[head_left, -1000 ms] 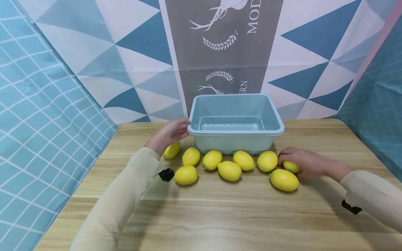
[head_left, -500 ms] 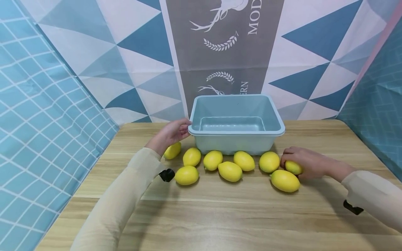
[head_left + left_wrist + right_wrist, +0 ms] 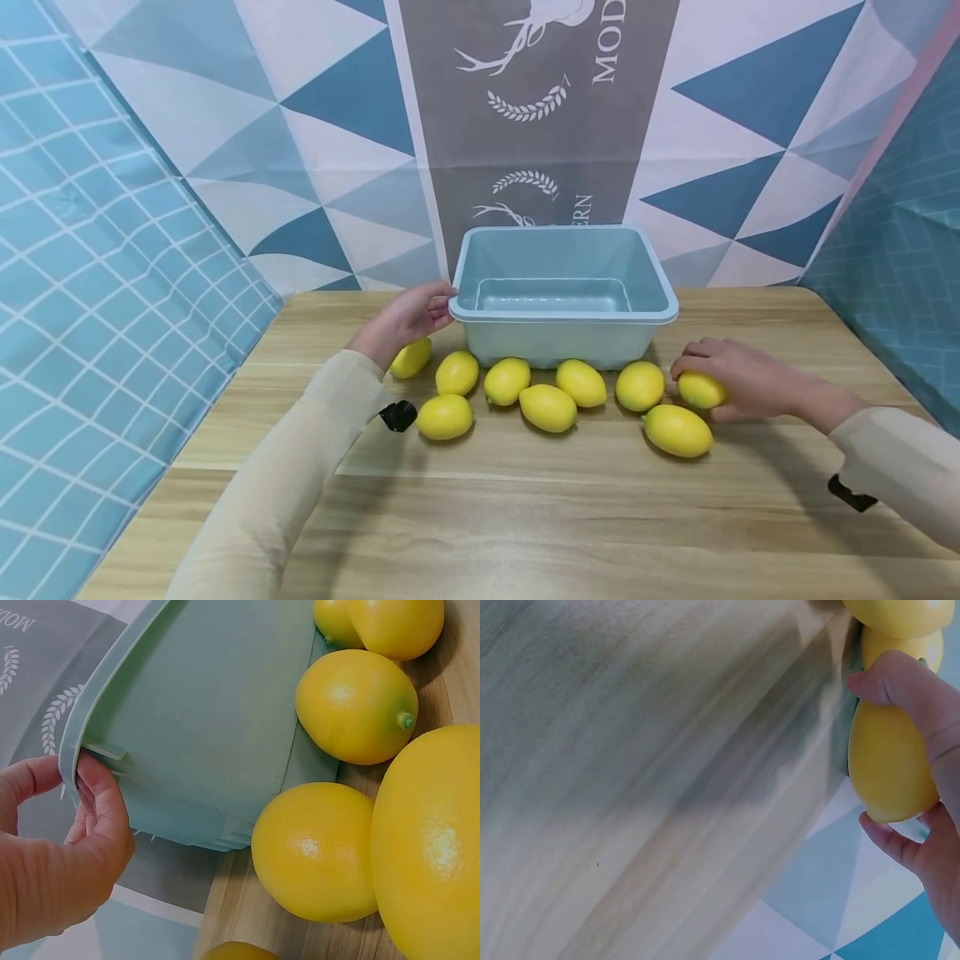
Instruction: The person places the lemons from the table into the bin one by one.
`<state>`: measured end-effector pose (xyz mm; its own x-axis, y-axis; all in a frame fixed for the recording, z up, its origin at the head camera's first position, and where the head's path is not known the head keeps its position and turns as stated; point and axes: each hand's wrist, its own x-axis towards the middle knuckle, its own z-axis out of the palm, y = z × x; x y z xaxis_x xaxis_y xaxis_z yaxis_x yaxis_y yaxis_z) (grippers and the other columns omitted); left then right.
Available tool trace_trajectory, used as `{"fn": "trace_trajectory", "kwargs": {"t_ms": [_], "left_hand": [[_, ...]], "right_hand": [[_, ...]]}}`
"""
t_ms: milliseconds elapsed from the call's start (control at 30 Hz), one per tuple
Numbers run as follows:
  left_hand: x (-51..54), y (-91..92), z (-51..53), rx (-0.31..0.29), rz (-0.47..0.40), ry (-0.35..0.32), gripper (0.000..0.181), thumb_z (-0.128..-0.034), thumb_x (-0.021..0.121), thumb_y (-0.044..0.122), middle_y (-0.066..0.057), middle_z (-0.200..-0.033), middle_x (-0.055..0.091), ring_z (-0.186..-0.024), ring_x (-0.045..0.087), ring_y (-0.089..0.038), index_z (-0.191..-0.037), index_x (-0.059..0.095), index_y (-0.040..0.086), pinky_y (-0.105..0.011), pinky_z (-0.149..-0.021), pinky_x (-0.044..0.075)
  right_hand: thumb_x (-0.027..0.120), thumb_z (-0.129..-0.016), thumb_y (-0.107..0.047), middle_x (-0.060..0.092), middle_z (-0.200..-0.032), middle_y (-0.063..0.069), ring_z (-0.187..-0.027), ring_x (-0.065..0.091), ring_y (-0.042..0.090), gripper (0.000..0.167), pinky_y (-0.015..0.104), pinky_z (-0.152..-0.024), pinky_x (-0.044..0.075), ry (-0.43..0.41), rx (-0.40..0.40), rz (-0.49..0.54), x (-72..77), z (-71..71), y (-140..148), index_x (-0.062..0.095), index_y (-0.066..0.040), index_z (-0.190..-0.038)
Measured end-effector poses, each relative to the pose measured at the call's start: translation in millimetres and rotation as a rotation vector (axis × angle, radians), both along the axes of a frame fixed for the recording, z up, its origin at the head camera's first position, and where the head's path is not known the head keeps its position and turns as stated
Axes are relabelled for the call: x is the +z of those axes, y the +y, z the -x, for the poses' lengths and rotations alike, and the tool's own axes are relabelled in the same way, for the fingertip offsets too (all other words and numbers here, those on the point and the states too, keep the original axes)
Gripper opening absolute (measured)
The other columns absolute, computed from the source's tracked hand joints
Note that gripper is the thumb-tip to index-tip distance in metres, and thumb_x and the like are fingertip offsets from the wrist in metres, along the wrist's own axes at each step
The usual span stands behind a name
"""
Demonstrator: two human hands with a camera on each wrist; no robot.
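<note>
The right hand (image 3: 738, 379) grasps a yellow lemon (image 3: 701, 390), its thumb bent over one side of the fruit and fingertips pressed at the end in the right wrist view; whether that lemon touches the table (image 3: 525, 533) cannot be told. The left hand (image 3: 412, 315) pinches the rim of a pale blue tub (image 3: 558, 340) near its front left corner, thumb on one side of the edge and curled fingers on the other. The tub stands upright toward the back of the table, its open top facing up. The held lemon is to the right of the tub and nearer the front, between a round-looking lemon (image 3: 640, 386) on its left and a longer lemon (image 3: 678, 431) lying just in front. Along the tub's front wall, more fruit rests on the wood: a lemon (image 3: 581, 383) and another lemon (image 3: 507, 382) close to its base, with a third lemon (image 3: 548, 408) between and before them. Near the front left corner lie a lemon (image 3: 457, 372) and, ahead of it, a sideways lemon (image 3: 445, 417); the leftmost lemon (image 3: 412, 358) is partly hidden by the left hand. Behind the tub hangs a patterned backdrop (image 3: 540, 150) with blue and white triangles and a grey panel.
</note>
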<state>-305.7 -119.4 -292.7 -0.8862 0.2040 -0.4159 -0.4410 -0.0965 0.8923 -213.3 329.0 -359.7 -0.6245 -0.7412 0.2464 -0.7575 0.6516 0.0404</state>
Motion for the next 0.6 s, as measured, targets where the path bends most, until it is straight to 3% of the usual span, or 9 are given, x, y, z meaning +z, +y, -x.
{"fn": "trace_trajectory", "kwargs": {"t_ms": [300,600], "left_hand": [[-0.1,0.2,1.3,-0.01,0.015,0.013,0.011,-0.0956,0.052,0.009,0.001,-0.08,0.062,-0.075,0.059,-0.007,-0.105,0.048,0.006,-0.014,-0.069,0.056],[0.7,-2.3,1.8,-0.028,0.046,0.0,0.046,-0.0962,0.055,0.013,-0.003,-0.104,0.055,-0.087,0.059,-0.01,-0.138,0.039,0.003,-0.015,-0.072,0.057]], "right_hand": [[0.089,-0.05,-0.016,0.058,-0.099,-0.011,-0.087,0.052,0.006,0.059,0.033,-0.07,0.052,0.026,-0.013,-0.016,12.1,-7.2,-0.4,0.064,-0.022,-0.103],[0.093,-0.044,-0.017,0.056,-0.098,-0.01,-0.087,0.051,0.007,0.064,0.033,-0.069,0.051,0.086,-0.009,-0.019,22.0,-15.0,-0.6,0.062,-0.024,-0.099]]}}
